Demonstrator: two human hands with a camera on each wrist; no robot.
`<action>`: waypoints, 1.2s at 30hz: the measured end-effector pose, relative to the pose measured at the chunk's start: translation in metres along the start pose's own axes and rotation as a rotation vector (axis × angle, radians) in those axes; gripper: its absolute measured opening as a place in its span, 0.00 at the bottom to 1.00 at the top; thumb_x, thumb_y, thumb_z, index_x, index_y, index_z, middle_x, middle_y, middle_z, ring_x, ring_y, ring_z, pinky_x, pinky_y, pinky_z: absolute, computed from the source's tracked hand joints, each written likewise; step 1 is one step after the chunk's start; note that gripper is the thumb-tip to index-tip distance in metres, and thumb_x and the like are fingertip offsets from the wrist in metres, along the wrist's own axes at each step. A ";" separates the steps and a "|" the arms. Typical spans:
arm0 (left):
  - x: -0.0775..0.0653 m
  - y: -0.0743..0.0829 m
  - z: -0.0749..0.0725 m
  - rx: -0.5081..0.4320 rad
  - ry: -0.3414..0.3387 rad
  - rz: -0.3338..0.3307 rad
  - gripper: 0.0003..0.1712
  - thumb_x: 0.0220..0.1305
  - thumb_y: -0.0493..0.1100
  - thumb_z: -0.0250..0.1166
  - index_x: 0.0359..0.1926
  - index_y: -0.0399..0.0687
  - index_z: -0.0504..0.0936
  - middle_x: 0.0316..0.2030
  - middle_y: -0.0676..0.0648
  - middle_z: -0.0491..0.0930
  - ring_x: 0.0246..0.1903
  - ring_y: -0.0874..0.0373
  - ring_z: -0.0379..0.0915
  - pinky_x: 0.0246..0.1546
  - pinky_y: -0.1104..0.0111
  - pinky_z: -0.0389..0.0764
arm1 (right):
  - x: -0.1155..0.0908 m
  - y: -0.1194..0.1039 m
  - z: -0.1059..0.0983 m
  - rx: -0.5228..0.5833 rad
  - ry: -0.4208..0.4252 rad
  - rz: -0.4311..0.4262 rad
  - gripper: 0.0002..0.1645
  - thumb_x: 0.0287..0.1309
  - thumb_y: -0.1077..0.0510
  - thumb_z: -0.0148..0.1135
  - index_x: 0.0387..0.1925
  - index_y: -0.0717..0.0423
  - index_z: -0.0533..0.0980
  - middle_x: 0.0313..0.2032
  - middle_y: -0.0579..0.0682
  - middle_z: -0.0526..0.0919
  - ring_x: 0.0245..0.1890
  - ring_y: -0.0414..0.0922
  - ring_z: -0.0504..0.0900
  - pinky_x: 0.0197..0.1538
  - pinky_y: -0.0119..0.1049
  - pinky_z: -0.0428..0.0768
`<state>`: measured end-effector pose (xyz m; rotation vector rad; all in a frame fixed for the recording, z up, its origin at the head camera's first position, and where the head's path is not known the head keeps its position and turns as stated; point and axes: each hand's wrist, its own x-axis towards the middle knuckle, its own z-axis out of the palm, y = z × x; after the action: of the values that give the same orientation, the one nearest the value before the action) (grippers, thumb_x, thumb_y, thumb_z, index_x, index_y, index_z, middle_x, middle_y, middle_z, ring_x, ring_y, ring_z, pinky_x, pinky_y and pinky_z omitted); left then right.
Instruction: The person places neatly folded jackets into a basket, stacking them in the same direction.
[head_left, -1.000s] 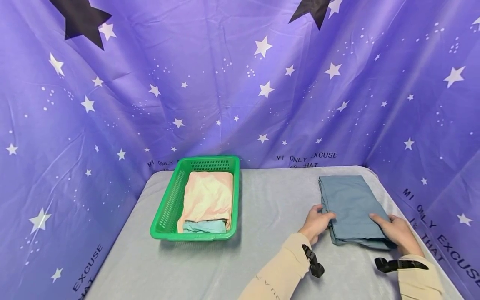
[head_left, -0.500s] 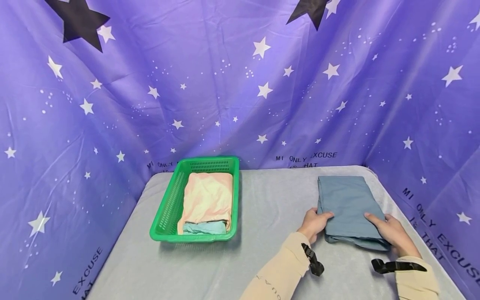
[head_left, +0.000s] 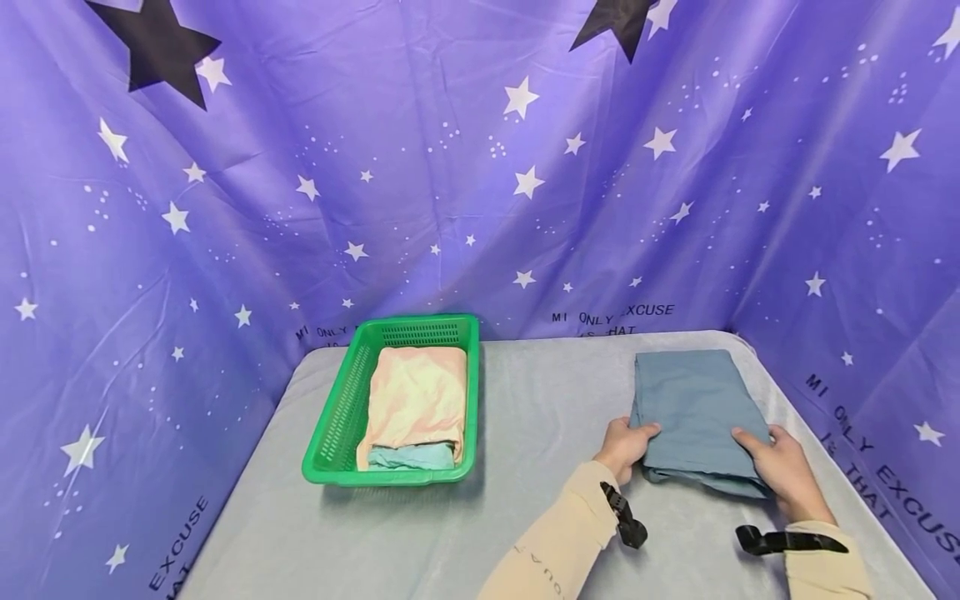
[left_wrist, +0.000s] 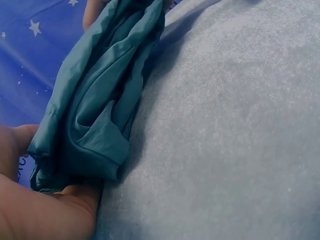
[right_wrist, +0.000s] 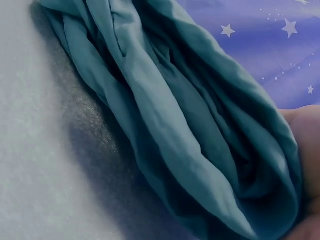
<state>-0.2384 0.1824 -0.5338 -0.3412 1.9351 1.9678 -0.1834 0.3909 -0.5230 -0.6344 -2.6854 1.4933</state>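
Observation:
A folded blue-grey cloth (head_left: 693, 408) lies at the right of the table, held between both hands. My left hand (head_left: 624, 446) grips its left edge, thumb on top and fingers beneath. On the opposite edge, my right hand (head_left: 783, 468) holds it the same way, with the thumb over the upper face. The left wrist view shows the cloth's layered near end (left_wrist: 100, 110) with a thumb and finger around one corner. In the right wrist view, several loose folds (right_wrist: 175, 125) hang in a curve beside the right hand (right_wrist: 305, 160), with shadow under them.
A green plastic basket (head_left: 318, 467) stands on the left half of the grey-covered table (head_left: 540, 417). Inside it lie a folded peach cloth (head_left: 420, 392) and a light teal cloth (head_left: 412, 457). A purple star-patterned curtain (head_left: 450, 167) encloses the back and sides.
Both hands have shifted slightly left with the blue-grey cloth between them, and its near edge has drawn left too. The basket has stayed in place.

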 end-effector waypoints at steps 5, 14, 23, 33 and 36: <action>0.001 0.000 -0.003 -0.049 -0.016 -0.012 0.22 0.64 0.39 0.71 0.56 0.37 0.78 0.50 0.44 0.80 0.56 0.45 0.78 0.63 0.47 0.76 | -0.003 -0.002 0.003 0.025 -0.004 0.015 0.52 0.77 0.39 0.43 0.76 0.78 0.44 0.72 0.79 0.56 0.69 0.70 0.61 0.66 0.58 0.69; 0.000 0.004 -0.006 -0.141 -0.065 0.046 0.16 0.63 0.34 0.70 0.52 0.39 0.82 0.46 0.47 0.85 0.52 0.50 0.81 0.63 0.51 0.77 | -0.009 -0.005 0.006 0.032 0.012 -0.008 0.50 0.77 0.39 0.43 0.75 0.78 0.47 0.69 0.79 0.60 0.65 0.66 0.65 0.55 0.42 0.73; -0.009 0.014 -0.012 -0.136 -0.099 0.094 0.21 0.64 0.35 0.69 0.58 0.38 0.80 0.49 0.47 0.84 0.57 0.48 0.78 0.68 0.49 0.72 | -0.018 -0.010 0.005 0.030 0.069 -0.069 0.45 0.76 0.40 0.48 0.70 0.77 0.58 0.61 0.75 0.70 0.36 0.23 0.66 0.36 0.23 0.69; -0.017 0.027 -0.019 -0.113 -0.112 0.127 0.18 0.66 0.36 0.69 0.56 0.42 0.81 0.46 0.49 0.84 0.52 0.52 0.79 0.66 0.49 0.74 | -0.024 -0.022 0.004 0.052 0.063 -0.106 0.45 0.76 0.39 0.48 0.71 0.76 0.57 0.60 0.73 0.70 0.34 0.22 0.68 0.34 0.22 0.72; -0.018 0.030 -0.021 -0.119 -0.121 0.146 0.16 0.66 0.37 0.68 0.54 0.45 0.82 0.43 0.52 0.84 0.49 0.55 0.79 0.65 0.51 0.75 | -0.025 -0.025 0.003 0.044 0.058 -0.102 0.47 0.76 0.38 0.48 0.73 0.74 0.55 0.63 0.74 0.69 0.41 0.32 0.73 0.38 0.22 0.71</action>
<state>-0.2357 0.1599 -0.4998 -0.1100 1.8184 2.1484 -0.1692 0.3680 -0.4998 -0.5225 -2.5918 1.4806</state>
